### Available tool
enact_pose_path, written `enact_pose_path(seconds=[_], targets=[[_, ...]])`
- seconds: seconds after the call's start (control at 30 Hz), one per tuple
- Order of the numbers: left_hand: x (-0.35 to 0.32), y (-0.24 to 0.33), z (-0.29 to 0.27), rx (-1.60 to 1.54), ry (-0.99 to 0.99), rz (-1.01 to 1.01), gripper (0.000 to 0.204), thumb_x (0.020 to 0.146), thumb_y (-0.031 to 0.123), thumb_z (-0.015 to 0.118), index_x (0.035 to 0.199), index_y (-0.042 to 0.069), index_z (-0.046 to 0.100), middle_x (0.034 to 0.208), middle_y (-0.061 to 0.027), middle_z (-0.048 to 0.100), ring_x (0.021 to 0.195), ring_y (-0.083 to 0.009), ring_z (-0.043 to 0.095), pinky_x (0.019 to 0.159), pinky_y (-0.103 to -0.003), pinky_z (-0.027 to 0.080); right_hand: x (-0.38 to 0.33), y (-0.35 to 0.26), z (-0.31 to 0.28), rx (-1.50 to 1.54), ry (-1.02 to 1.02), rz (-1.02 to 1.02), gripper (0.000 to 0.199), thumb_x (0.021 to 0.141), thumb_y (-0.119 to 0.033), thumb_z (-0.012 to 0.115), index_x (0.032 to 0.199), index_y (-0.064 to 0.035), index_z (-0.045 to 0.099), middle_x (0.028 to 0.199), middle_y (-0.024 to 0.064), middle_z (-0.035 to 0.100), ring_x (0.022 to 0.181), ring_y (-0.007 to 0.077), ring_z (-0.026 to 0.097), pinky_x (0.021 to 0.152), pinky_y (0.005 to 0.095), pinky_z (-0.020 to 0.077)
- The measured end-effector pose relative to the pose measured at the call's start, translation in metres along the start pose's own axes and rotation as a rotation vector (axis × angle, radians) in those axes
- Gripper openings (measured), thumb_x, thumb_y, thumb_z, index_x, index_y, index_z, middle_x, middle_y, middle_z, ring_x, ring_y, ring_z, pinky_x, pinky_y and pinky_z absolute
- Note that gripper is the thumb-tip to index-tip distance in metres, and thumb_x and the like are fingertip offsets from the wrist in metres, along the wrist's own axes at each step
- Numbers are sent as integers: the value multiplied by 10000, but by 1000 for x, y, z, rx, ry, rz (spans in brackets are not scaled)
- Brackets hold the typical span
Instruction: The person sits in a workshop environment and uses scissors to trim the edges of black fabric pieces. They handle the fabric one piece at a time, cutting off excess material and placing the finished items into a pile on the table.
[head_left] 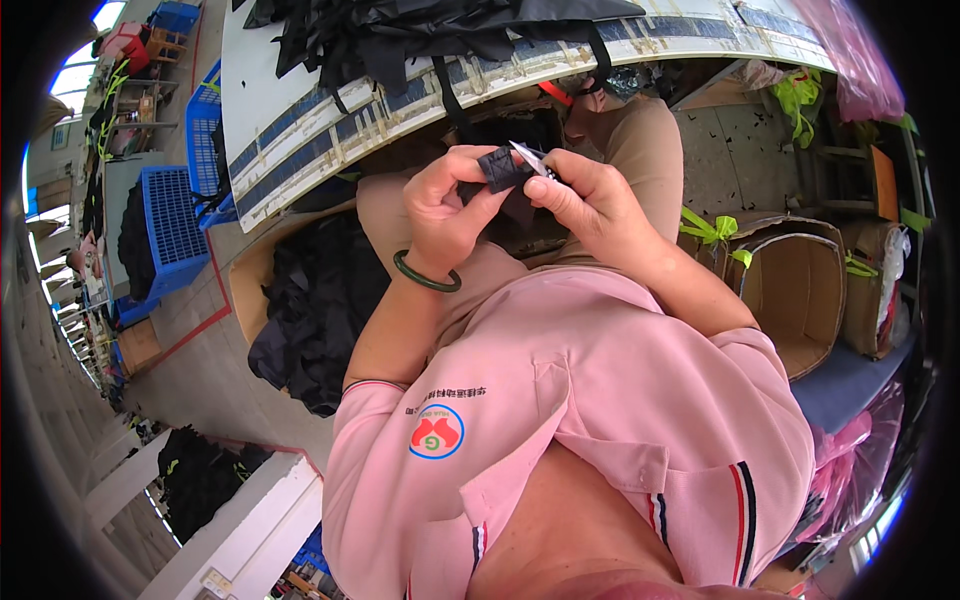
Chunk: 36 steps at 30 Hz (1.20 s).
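Note:
My left hand (455, 200) pinches a black piece of webbing (503, 168) with a stitched square near its end, held up above my lap. My right hand (590, 200) is closed around a pair of thread snips (530, 158). The pointed silver blades lie right at the edge of the webbing; whether they touch it I cannot tell. Most of the snips' grip is hidden in my fingers. Dark fabric hangs below the hands, between my knees. A black strap (450, 95) hangs over the table edge just beyond my left hand.
A pile of black fabric pieces (400, 40) lies on the worn white table (270, 130) ahead. At my left, a carton holds more black fabric (320, 300); blue crates (180, 220) stand farther off. An open cardboard box (800, 290) is at my right.

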<state>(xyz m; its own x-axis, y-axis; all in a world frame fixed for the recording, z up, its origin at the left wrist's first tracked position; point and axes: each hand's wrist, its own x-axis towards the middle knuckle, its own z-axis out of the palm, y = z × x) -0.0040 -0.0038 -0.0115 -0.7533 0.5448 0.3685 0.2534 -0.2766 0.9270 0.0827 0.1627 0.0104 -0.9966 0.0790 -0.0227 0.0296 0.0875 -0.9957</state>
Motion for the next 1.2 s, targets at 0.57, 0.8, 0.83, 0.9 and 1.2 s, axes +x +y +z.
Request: enact_pose_path(seconds=[0.57,0.8,0.83,0.9,1.2], targets=[[8,5,-18,-275,-287,-397,165,741,-56,682,888,-1,632,894,-43,650,829,-103,580,780,-260,457,2,-15,-28,-426,-214,-109,391,831,-356,681,774,3,539,559,148,514,500,306,508,498,368,387],[6,1,-20,-225,-348,-416,151,737,-38,696,867,3,629,875,-37,639,801,-91,572,744,-238,455,3,-13,-27,-409,-241,-125,384,841,-339,673,764,6,525,583,162,514,524,317,507,507,375,386],[6,1,-20,-228,-351,-414,148,736,-36,699,861,2,630,873,-37,638,798,-91,572,740,-235,454,2,-11,-27,-397,-240,-120,381,842,-334,672,764,9,523,583,163,507,520,316,490,506,374,383],[7,1,-20,-219,-371,-392,140,733,-36,700,848,-1,629,872,-44,642,798,-94,581,742,-232,458,2,-9,-29,-380,-244,-102,378,845,-324,672,766,13,520,584,165,494,516,310,455,505,371,374],[23,8,-31,-298,-571,-536,135,723,-45,680,849,-14,644,874,-86,676,818,-127,623,766,-249,483,1,-11,-37,-311,-392,-81,373,849,-316,673,786,22,530,609,178,487,531,282,421,510,368,367]])
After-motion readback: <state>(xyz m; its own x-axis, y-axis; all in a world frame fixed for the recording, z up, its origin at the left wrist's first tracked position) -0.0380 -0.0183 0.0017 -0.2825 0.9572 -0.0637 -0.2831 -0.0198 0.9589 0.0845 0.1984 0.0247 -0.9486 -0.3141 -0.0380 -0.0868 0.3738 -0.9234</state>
